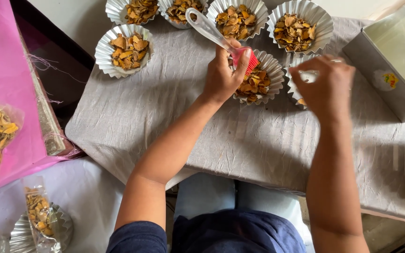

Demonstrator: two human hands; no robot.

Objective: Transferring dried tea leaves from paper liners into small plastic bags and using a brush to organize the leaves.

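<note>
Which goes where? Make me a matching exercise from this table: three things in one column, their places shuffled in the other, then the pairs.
Things:
1. brush
2. pink sheet
3. grey box

Places:
a. at the right edge of the grey cloth
b. along the left side of the view
c. gripped in the left hand, red bristles over a filled foil cup

Pairs: 1-c, 2-b, 3-a.

Bare grey cloth lies open near the person; filled foil cups crowd the far edge.
</note>
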